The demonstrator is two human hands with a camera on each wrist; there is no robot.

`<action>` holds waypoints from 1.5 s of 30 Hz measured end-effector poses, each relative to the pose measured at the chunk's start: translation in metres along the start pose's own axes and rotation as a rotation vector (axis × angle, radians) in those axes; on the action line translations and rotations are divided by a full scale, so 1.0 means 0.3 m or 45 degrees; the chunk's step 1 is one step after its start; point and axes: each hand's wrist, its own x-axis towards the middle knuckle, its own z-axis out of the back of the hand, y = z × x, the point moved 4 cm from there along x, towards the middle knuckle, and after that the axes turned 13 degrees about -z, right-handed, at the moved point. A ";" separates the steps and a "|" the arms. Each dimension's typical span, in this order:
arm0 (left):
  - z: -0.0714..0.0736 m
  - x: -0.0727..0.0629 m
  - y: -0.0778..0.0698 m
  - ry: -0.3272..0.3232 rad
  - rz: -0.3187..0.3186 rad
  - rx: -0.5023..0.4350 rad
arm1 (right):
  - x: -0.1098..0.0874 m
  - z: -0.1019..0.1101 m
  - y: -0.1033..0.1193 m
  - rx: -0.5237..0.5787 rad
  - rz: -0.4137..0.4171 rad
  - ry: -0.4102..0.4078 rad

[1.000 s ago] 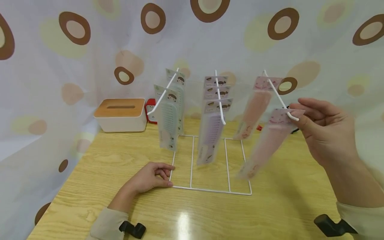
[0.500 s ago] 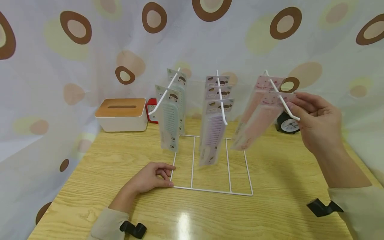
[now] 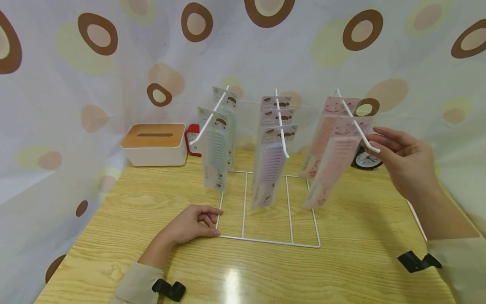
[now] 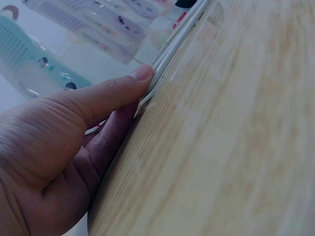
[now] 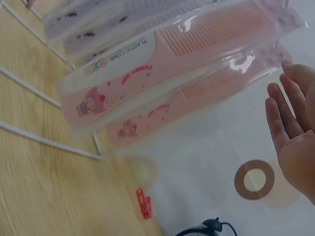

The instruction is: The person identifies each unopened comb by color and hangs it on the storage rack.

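A white wire display rack (image 3: 267, 241) stands on the wooden table, with three long hooks. My left hand (image 3: 191, 226) holds the front left corner of its base; in the left wrist view the thumb (image 4: 142, 73) lies on the wire, fingers curled beneath. On the right hook (image 3: 366, 137) hang two packaged pink combs, the front one (image 3: 336, 162) tilted, the other (image 3: 322, 135) behind. My right hand (image 3: 408, 162) is beside that hook's tip, fingers relaxed and holding nothing. Three packaged purple combs (image 3: 272, 162) hang in the middle, two green ones (image 3: 215, 152) on the left.
Behind the rack to the left are a white tissue box (image 3: 155, 154) with a wooden lid and a red clock (image 3: 193, 139). A black alarm clock (image 3: 366, 160) stands back right, partly behind my right hand. A red clip (image 5: 144, 204) lies near the patterned curtain.
My right hand slid the front pink comb pack back along the right hook, then let go of it. The pack swung down. My left hand stayed on the rack's corner.
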 end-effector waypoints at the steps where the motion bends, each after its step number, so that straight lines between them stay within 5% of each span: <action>1: 0.000 0.000 0.000 0.001 0.000 0.001 | -0.003 0.024 -0.011 -0.073 -0.031 -0.027; 5: -0.001 0.001 0.000 0.001 0.003 0.001 | -0.010 0.125 -0.058 -0.358 -0.162 -0.136; 9: -0.002 0.001 0.000 -0.002 0.010 -0.009 | -0.016 0.235 -0.106 -0.514 -0.234 -0.129; 19: 0.000 -0.002 0.003 -0.008 0.008 0.003 | -0.057 0.508 -0.201 -1.077 -0.322 -0.258; 28: 0.002 0.000 0.004 -0.002 0.007 0.012 | -0.138 0.740 -0.320 -1.411 -0.283 -0.350; 33: 0.003 0.004 0.004 -0.004 0.000 -0.007 | -0.156 0.795 -0.345 -1.566 -0.306 -0.420; 37: 0.002 0.003 0.005 -0.004 0.003 -0.001 | -0.149 0.801 -0.344 -1.612 -0.439 -0.422; 45: 0.001 0.000 0.001 -0.003 0.016 0.003 | -0.118 0.779 -0.332 -1.658 -0.590 -0.269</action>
